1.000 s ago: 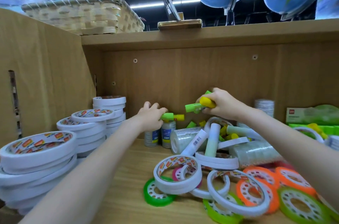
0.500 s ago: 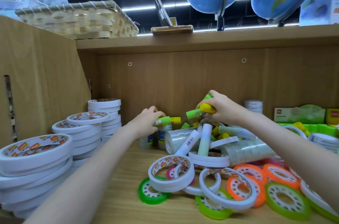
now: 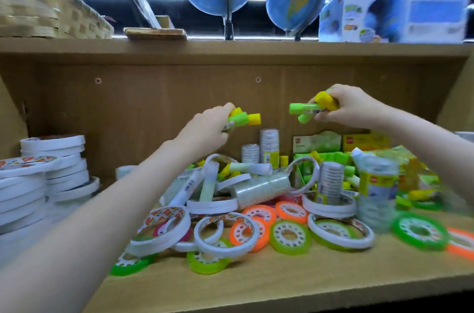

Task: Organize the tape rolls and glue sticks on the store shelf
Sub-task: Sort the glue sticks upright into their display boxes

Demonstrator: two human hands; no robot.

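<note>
Green glue sticks lie roughly level, yellow caps pointing right, gripped in the raised left hand. The right hand clutches perhaps three more sticks, pointing left, above the tape pile.

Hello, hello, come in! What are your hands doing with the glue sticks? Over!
Left hand grips glue sticks. Right hand grips more glue sticks. Both held above the loose tape rolls. Nothing blocking.

Left hand raised, fingers curled, right hand likewise
</note>
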